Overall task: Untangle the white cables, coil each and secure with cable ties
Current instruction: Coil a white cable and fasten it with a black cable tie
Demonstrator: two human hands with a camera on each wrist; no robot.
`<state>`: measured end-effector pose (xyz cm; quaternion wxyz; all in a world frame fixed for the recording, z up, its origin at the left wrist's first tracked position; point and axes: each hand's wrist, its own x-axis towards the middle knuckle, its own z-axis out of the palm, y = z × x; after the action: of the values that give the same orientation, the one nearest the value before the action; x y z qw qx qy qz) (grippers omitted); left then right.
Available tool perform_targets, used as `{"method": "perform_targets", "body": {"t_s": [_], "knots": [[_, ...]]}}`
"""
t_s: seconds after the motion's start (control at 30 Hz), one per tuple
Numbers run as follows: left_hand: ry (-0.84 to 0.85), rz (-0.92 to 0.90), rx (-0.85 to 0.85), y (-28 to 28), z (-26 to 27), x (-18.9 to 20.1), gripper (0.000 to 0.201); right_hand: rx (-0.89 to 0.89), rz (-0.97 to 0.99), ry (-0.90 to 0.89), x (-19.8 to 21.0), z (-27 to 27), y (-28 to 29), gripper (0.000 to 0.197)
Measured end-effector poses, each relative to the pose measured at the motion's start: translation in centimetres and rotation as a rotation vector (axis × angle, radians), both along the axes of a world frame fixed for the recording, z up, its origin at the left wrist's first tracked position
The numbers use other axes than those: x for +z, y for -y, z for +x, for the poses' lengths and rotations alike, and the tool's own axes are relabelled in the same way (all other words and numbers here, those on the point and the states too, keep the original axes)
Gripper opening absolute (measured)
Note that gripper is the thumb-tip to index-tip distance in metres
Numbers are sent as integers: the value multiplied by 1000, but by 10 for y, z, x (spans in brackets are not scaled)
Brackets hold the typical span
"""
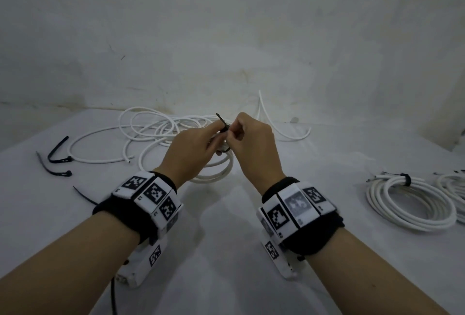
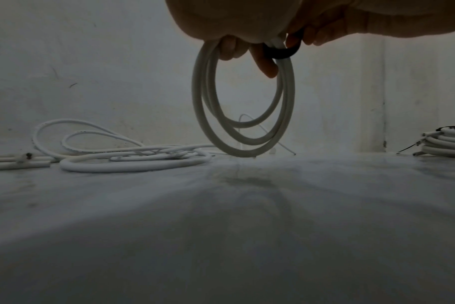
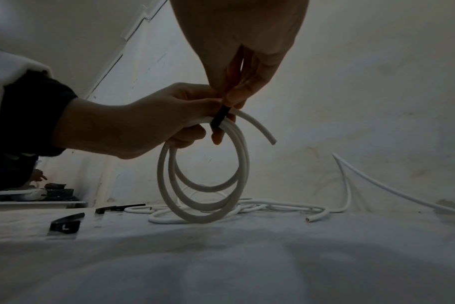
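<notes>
A small coil of white cable (image 3: 203,181) hangs upright, its lowest turn touching the white table (image 1: 226,252). My left hand (image 1: 195,147) grips the top of this coil (image 2: 242,115), fingers curled round the turns. A black cable tie (image 3: 220,118) is looped round the coil's top, seen as a dark band (image 2: 278,52) in the left wrist view. My right hand (image 1: 247,138) pinches the black tie (image 1: 222,123) just above the cable; its tail sticks up past the fingers. Behind lies a loose tangle of white cable (image 1: 156,128).
Spare black ties (image 1: 59,151) lie at the left of the table, another (image 1: 84,195) close to my left wrist. Two tied white coils (image 1: 410,201) rest at the right edge. A loose cable end (image 1: 284,123) arches up near the back wall.
</notes>
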<state>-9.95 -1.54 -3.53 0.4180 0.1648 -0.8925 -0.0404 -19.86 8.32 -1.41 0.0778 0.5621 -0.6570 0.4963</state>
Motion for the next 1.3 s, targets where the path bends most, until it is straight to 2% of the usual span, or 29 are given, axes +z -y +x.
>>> {"method": "perform_targets", "body": {"t_s": [0.1, 0.2, 0.27, 0.37, 0.5, 0.57, 0.67, 0.8, 0.87, 0.97, 1.07, 1.17, 1.3], "knots": [[9, 72, 24, -1, 0, 1, 48, 27, -29, 47, 1, -1, 0, 11], [-1, 99, 22, -2, 0, 1, 49, -14, -45, -20, 2, -1, 0, 13], [-15, 129, 7, -1, 0, 1, 39, -35, -43, -60, 2, -1, 0, 13], [-34, 175, -68, -4, 1, 2, 23, -50, -25, -30, 3, -1, 2, 19], [-6, 190, -154, -8, 2, 2, 45, -54, 58, -1, 1, -2, 3, 27], [-5, 192, -173, -7, 3, 2, 55, -2, 61, 111, 1, -2, 3, 24], [-36, 182, -193, -5, 2, 2, 57, 26, 46, 252, 2, -3, 2, 24], [-34, 178, -190, -3, 2, 2, 56, 13, 109, 170, 1, -5, 1, 31], [-25, 204, -192, -4, 1, 1, 47, 15, 56, 142, 1, -5, 3, 24], [-46, 324, -206, -7, 0, 1, 18, 73, -65, 177, 2, -2, 3, 11], [-67, 416, -221, -7, 0, 1, 16, 164, -136, 159, 6, 5, -3, 15], [-22, 380, -236, -10, 1, 2, 8, 139, -173, 89, 7, 6, -4, 15], [26, 295, -205, -15, 0, 5, 9, 86, -169, 7, 6, 6, -3, 11]]}}
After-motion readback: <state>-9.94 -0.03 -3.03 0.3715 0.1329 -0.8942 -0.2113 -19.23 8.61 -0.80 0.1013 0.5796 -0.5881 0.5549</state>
